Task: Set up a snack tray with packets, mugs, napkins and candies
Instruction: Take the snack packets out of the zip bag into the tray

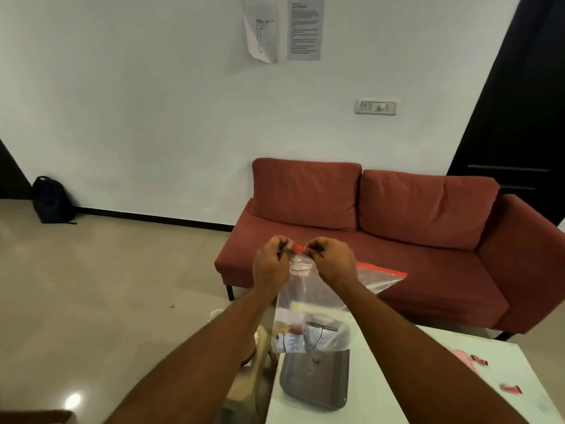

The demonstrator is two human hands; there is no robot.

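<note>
I hold a clear zip bag with a red seal strip up in the air over the table's left end. My left hand and my right hand both pinch its top edge close together at the seal. Small packets and wrapped items hang blurred in the bag's bottom. Directly beneath it a dark grey tray lies on the pale table. A pink item and two small red candy wrappers lie on the table's right part.
A red sofa stands behind the table against the white wall. A black backpack leans on the wall at far left. A wooden stool or chair shows left of the table, partly hidden by my left forearm.
</note>
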